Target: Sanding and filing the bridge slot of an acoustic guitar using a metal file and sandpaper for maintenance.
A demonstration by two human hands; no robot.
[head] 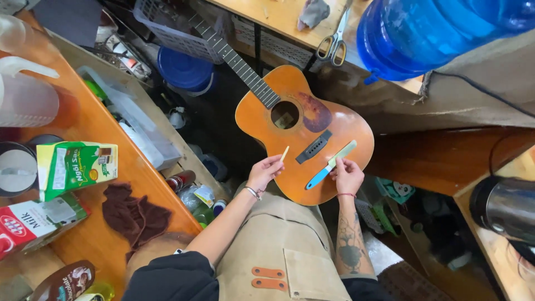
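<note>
An orange acoustic guitar [334,120] lies face up across my lap, its neck pointing up and left. My left hand [265,171] pinches a small pale stick [285,153] just left of the dark bridge [314,146]. My right hand [348,175] holds a flat file with a blue handle [330,165], which rests on the guitar top to the right of the bridge. The strings over the body are not visible. A tan apron [284,251] covers my lap.
A wooden counter [106,234] on the left carries cartons, a plastic jug, a brown cloth [134,214] and a bottle. Scissors [334,42] lie on the far table. A blue water jug [434,30] sits top right, a metal kettle [504,206] right.
</note>
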